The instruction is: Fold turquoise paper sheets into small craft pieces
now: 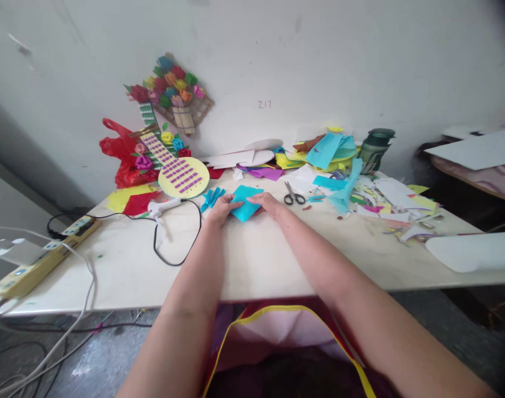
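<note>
A bright blue sheet of paper (244, 207), roughly diamond-shaped with a fold or crease across it, is between my two hands just above or on the table. My left hand (223, 209) grips its left edge, thumb on top. On the other side my right hand (270, 204) has the right edge, fingers over the paper and partly hiding it. Several cut blue paper pieces (213, 198) lie just beyond my left hand. Dark-handled scissors (293, 194) rest a little to the right of my right hand.
A white glue gun (165, 207) with a black cord lies left. Behind it leans a paper guitar (183, 177) with paper flowers. Paper scraps (385, 204) cover the right side, near a green bottle (375, 150). A power strip (40, 260) sits at the left edge.
</note>
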Tool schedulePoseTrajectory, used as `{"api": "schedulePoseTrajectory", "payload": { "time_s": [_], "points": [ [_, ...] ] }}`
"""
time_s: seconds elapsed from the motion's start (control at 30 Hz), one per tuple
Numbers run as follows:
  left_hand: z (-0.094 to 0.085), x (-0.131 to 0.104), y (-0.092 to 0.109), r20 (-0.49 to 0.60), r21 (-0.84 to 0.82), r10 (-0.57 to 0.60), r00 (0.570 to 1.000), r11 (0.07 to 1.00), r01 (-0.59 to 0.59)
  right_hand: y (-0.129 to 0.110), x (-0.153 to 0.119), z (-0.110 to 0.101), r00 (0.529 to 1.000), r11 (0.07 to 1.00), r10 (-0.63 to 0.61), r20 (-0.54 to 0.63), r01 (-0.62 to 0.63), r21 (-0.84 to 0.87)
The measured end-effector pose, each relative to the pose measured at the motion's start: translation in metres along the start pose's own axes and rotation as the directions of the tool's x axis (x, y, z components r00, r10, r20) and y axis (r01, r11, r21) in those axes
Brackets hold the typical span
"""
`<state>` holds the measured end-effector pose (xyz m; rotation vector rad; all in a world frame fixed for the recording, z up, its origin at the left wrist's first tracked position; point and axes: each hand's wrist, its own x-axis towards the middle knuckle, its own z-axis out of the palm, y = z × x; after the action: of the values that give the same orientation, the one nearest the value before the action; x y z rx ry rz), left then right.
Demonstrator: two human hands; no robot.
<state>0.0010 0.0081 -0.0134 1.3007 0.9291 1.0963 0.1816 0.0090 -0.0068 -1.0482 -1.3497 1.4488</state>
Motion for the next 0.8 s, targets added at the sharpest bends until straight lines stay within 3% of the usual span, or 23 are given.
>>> {"api": "schedulePoseTrajectory", "payload": {
  "time_s": [0.43,0.8],
  "points": [
    [0.003,-0.0021,0.0002,-0.007,0.031,0.028,1.0,0.999,-0.028,0.0017,-0.0083,0.0053,0.997,0.998,-0.044,-0.068,0.04,-0.052],
    [-0.0012,-0.0033,0.0016,-0.047,-0.062,-0.027,0.999,0.998,0.024,0.0043,-0.0104,0.0038,0.992,0.992,-0.089,-0.089,0.08,-0.1]
  ]
}}
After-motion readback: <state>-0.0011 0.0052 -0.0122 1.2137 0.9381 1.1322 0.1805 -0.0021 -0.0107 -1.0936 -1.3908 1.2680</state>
